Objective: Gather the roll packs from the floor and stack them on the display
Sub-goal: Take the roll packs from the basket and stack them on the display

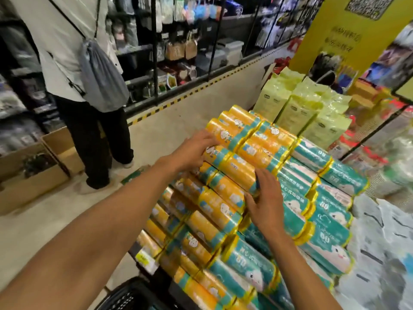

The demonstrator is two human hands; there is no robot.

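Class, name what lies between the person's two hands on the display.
In the head view, an orange roll pack spans between the left hand and right hand.

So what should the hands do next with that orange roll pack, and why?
Probably nudge the orange roll pack snug against the stack. The left hand rests on its far end and the right hand on its near end, both flat with fingers spread rather than gripping. It already lies on the display of orange and teal packs, so settling it in line looks like the next step.

We see the left hand (192, 151) and right hand (264, 203) pressing flat against stacked orange roll packs (241, 173) on the display (257, 260).
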